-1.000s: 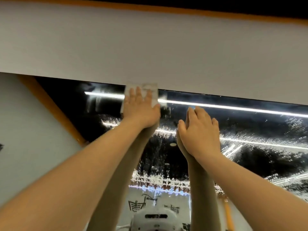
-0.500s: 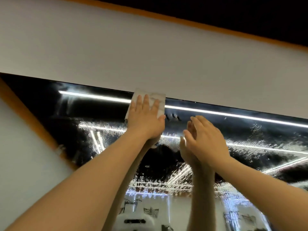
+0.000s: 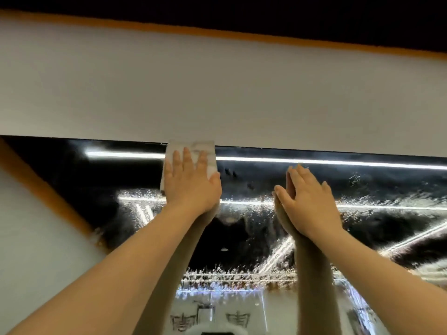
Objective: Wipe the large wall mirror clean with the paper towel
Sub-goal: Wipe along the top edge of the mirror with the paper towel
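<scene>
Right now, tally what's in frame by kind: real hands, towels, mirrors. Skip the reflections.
Hands: 2, the left hand pressing flat on the towel, the right hand flat on the glass
White folded paper towel: 1, at the mirror's top edge
Large dark wall mirror with droplet streaks: 1
Total: 4

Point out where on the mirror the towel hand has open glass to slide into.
Open glass lies left of the paper towel, under the mirror top edge, and between the left hand and right hand. Rightward travel is crowded: the right hand rests flat there.
</scene>
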### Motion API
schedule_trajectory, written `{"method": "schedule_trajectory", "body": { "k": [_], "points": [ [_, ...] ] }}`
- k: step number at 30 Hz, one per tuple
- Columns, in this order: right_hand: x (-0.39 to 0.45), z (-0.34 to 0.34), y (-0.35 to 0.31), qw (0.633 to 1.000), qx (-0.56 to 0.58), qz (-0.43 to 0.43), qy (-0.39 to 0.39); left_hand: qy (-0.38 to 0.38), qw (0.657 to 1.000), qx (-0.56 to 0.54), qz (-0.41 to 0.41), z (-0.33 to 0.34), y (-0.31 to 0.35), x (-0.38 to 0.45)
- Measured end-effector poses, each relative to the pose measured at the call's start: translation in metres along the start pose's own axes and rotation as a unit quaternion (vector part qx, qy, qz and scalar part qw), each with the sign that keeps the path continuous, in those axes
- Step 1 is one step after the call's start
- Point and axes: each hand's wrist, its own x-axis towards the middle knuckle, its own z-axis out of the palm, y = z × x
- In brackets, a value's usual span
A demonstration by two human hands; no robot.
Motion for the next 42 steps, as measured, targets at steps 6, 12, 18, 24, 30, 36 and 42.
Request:
{"method": "schedule_trajectory", "body": {
  "k": [6,12,18,24,30,36,42],
  "points": [
    [-0.001,-0.002,0.003,0.999,0.027,-0.012,-0.022,-0.014,0.999,0.019,-0.04,0.0,0.021,0.0],
    [-0.004,-0.005,0.006,0.998,0.03,-0.024,-0.043,-0.013,1.0,0.024,-0.014,0.007,0.067,0.0],
    [-0.003,-0.006,0.008,0.998,0.029,-0.028,-0.042,-0.009,0.998,0.045,0.046,0.012,0.071,-0.009],
    [-0.004,-0.006,0.008,0.998,0.03,-0.025,-0.042,-0.033,0.992,0.055,0.112,0.005,0.05,-0.008],
    [-0.004,-0.005,0.008,0.998,0.038,-0.028,-0.038,0.003,0.998,0.056,0.027,0.005,0.025,0.014],
    [-0.004,-0.004,0.007,0.998,0.036,-0.028,-0.036,0.005,0.998,0.063,0.027,0.009,0.058,0.013],
    [-0.003,-0.005,0.007,0.999,0.029,-0.026,-0.025,0.001,0.993,0.03,0.114,0.012,0.083,0.001]
  ]
}}
